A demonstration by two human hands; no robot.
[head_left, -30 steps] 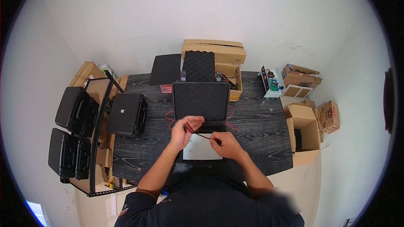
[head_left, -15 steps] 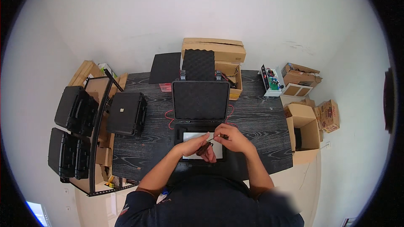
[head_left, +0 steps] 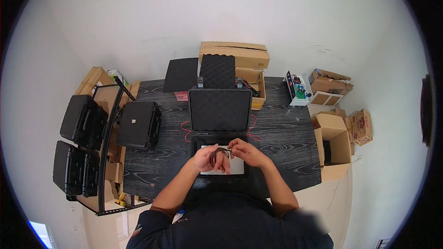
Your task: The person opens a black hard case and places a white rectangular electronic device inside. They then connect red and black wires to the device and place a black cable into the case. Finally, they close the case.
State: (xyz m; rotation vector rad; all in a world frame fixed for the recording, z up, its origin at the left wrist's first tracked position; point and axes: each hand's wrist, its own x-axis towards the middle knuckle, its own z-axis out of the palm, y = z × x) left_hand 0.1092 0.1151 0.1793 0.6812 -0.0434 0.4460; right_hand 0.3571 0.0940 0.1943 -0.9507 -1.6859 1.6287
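Note:
My left hand (head_left: 203,159) holds a loosely coiled dark cable (head_left: 213,157), which loops around its fingers. At the right of the coil, my right hand (head_left: 248,152) pinches part of the same cable between thumb and fingers. Both hands are over an open black hard case (head_left: 195,145), whose foam-lined lid (head_left: 220,110) stands raised behind them. In the case lies a flat white or silver panel (head_left: 237,168), partly hidden by my hands. The cable's ends cannot be made out.
The case stands on a dark wood-grain table (head_left: 281,133), with red cords (head_left: 253,134) at its sides. Behind it are black foam sheets (head_left: 182,74) and cardboard boxes (head_left: 234,54). A closed black case (head_left: 138,124) lies left; an open electronics unit (head_left: 297,88) stands far right.
The cable has turned from a bunched hank into a rounder loop about my left fingers. My left hand has shifted slightly left and rotated; my right hand has moved slightly left and down.

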